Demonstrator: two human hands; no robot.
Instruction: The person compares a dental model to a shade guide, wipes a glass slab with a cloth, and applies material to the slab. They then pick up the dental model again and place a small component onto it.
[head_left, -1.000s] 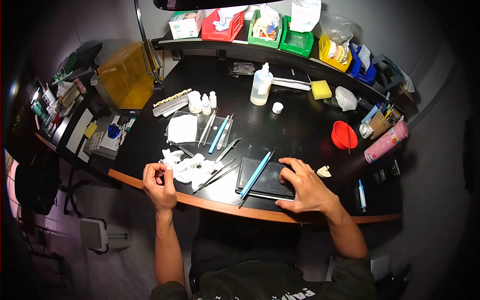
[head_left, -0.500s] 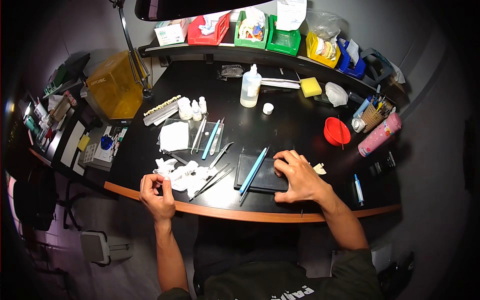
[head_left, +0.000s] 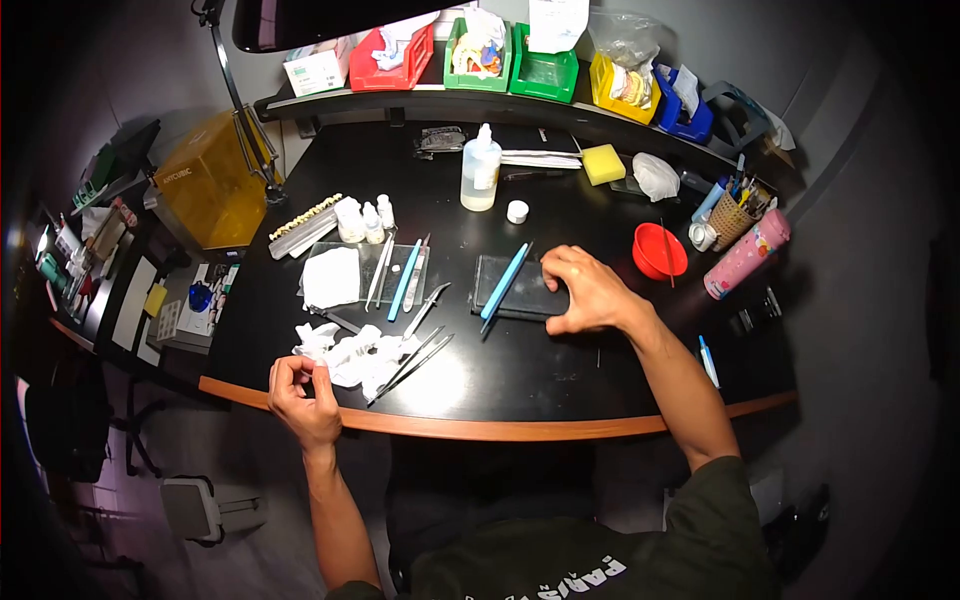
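Note:
My right hand (head_left: 590, 290) grips the right end of a flat black case (head_left: 525, 292), thumb at its near edge and fingers at its far side. Across the case's left part lie a blue-handled tool (head_left: 505, 281) and a thin dark tool. My left hand (head_left: 304, 400) hovers near the table's front edge with curled fingers; what it holds, if anything, is too small to name. Just beyond it are crumpled white tissues (head_left: 350, 358) and dark tweezers (head_left: 412, 367). More slim tools lie around a glass plate (head_left: 412, 262) that bears a folded white cloth (head_left: 331, 277).
A clear bottle (head_left: 481, 170) and a small white jar (head_left: 517, 212) stand behind the case. To the right are a red bowl (head_left: 652, 252), a pink flask (head_left: 748, 254) and a syringe (head_left: 708, 360). Coloured bins (head_left: 545, 78) line the back shelf.
My right hand has pushed the black case away from the front edge, with the tools still on it. The view has shifted slightly. My left hand has stayed much the same.

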